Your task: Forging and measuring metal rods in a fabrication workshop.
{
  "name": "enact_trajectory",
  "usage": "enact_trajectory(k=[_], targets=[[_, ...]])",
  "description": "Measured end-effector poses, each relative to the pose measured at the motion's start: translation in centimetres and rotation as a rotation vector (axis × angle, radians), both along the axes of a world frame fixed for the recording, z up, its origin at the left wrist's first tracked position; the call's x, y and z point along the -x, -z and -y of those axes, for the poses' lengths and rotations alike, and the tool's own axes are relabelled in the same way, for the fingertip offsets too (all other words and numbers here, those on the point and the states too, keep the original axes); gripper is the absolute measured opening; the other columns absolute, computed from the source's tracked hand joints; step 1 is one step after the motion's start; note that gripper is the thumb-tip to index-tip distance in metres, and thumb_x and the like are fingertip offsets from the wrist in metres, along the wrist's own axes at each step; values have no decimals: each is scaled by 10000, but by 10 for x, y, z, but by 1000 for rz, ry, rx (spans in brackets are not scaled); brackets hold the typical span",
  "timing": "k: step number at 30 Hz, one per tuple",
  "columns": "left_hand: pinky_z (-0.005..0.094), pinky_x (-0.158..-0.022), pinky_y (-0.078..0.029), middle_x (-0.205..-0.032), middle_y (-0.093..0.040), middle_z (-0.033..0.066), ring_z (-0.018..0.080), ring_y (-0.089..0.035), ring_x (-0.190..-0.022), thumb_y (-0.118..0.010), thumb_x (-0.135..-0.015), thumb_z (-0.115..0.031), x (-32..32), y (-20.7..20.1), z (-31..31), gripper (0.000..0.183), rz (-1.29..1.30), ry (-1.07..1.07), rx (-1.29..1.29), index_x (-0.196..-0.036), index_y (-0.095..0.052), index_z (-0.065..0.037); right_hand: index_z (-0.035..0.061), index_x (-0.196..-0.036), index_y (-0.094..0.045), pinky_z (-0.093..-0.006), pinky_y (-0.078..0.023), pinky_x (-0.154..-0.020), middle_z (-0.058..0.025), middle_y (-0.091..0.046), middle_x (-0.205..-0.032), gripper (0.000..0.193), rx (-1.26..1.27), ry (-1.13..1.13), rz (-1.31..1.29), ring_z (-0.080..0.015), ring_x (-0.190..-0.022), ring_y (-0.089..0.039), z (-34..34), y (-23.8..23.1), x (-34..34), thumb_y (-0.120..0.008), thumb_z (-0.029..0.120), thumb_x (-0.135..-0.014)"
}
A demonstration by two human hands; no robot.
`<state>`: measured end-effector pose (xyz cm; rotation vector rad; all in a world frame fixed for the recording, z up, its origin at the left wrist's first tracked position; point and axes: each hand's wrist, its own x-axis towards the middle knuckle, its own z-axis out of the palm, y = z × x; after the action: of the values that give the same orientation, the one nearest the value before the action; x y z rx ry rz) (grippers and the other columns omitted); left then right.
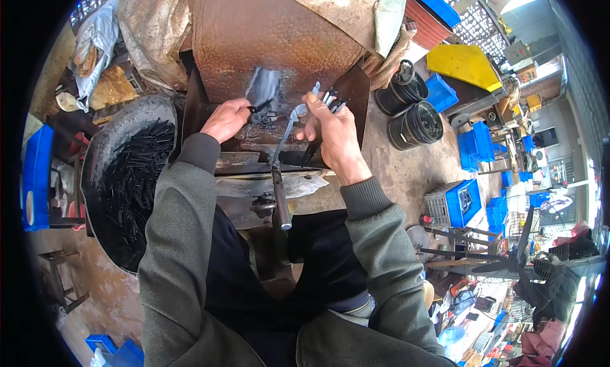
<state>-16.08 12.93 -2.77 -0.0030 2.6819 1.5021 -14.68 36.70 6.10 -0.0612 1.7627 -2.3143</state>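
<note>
My left hand (227, 119) pinches a small dark strip (259, 106) and keeps its tip by a blurred, pale grey slot (265, 86) in the brown covering. What lies inside that slot is too blurred to make out. My right hand (335, 133) is closed around several dark metal strips (335, 101), whose ends stick out past the fingers. Between my hands rises a bent grey metal bar (286, 131), joined to a dark rod (281, 199) that points back toward me. Dark bits lie in the metal trough (238, 159) under my hands.
On the left stands a large grey basin (101, 141) filled with dark strips (143, 170). A brown, worn sheet (273, 27) covers the far side. Two black buckets (416, 126) stand to the right, with blue crates (473, 145) and a fan (521, 259) beyond.
</note>
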Motion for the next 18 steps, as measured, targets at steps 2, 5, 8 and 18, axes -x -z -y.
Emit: enact_trajectory(k=[2,5,8,18], targets=[[399,-871,-474,-954,-664,188,346,-640,-941,-523,-928,-169,0,2,-1,265,3,61,72,-1098,-659,-18,10,-996,-624,-341,-545,-547,-55,-602,-747,180,21,-11,30,-132,-497,-510,-6,-1,3,-621,190,-984],[363,-865,-468,-948,-636,153,316,-626,-924,-534,-892,-88,-3,4,-3,260,-258,132,152,-1094,-663,14,8,-998,-620,-372,-576,-604,-80,-621,-804,210,66,-40,87,-167,-560,-580,-11,-6,5,-608,218,-994],[382,-877,-470,-982,-634,166,350,-625,-955,-545,-879,-70,-2,3,0,258,-254,164,144,-1086,-670,18,21,-1020,-609,-429,-595,-720,-108,-633,-892,224,161,44,194,-227,-712,-653,-15,-11,5,-586,244,-1006],[456,-873,-499,-1005,-676,199,400,-633,-977,-587,-851,-129,-9,-18,-8,229,-312,158,374,-1008,-729,-41,47,-1032,-591,-439,-580,-774,-75,-611,-869,221,304,123,284,-228,-728,-623,-22,-6,6,-608,265,-996]])
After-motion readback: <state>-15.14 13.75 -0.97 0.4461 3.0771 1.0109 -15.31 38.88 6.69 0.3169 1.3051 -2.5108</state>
